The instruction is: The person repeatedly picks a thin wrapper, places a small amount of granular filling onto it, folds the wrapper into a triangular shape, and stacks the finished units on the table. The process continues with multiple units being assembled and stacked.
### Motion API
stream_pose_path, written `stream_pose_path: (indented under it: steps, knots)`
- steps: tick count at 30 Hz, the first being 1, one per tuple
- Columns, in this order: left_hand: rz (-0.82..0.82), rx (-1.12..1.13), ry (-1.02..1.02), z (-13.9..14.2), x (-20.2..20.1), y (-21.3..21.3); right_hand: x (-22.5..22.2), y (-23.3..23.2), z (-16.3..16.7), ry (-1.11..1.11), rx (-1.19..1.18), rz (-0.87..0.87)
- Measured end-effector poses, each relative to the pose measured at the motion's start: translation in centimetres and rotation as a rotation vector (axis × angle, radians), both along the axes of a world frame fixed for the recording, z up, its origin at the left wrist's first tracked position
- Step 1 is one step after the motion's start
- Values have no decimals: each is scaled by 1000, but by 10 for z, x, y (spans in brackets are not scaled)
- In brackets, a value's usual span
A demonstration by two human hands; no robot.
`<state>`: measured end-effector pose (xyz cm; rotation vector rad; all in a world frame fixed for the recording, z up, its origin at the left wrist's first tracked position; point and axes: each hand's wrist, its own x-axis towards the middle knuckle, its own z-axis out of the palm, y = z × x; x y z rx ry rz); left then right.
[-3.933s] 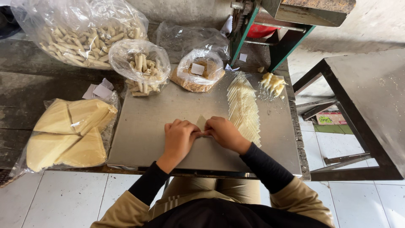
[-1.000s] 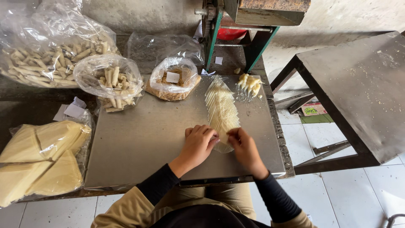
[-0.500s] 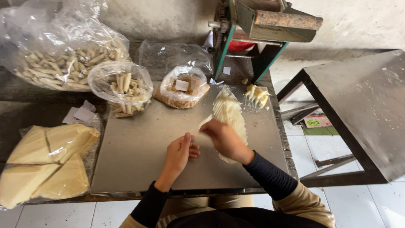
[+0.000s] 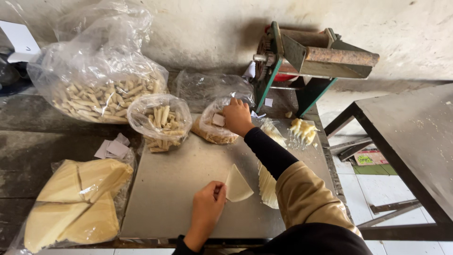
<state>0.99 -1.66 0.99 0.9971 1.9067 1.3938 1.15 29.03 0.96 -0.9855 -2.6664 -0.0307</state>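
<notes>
Head view: right hand (image 4: 237,115) has left the wrapper (image 4: 237,186) for the filling bag (image 4: 214,126).

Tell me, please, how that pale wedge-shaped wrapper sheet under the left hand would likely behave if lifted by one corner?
The wrapper sheet lies dead flat and looks very thin, so it would probably droop and fold. It seems light: the left hand pins it by fingertips alone. Being so thin, it may tear easily.

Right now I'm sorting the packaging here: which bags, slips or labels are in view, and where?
Big clear bag: back left, pale rolled sticks.
Small clear bag: middle, same sticks.
Filling bag: right hand in it, white slip inside.
Wrapper bag: front left, yellow triangles.
Paper slips: white, beside it.
Printed box: floor, right.
</notes>
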Motion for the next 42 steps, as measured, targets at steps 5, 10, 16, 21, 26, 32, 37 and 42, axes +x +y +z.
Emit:
stream_pose_path:
  steps: [5,10,16,21,26,32,37,42]
  knots:
    - [-20,60,127,-5,0,2,-10,28,3,201,-337,27]
    - [-41,80,139,-8,0,0,-11,39,11,377,-335,154]
    - [-34,93,136,-10,1,0,-20,24,6,355,-207,221]
    - [-34,109,126,-10,1,0,-24,22,2,366,-310,150]
    - [-55,47,137,-8,0,0,-21,27,4,406,-539,168]
    - [-40,91,144,-8,1,-1,-18,27,7,290,-649,121]
    - [-2,121,182,-14,3,0,-4,43,15,461,-829,68]
    - [4,173,244,-14,4,-1,23,43,20,592,-810,134]
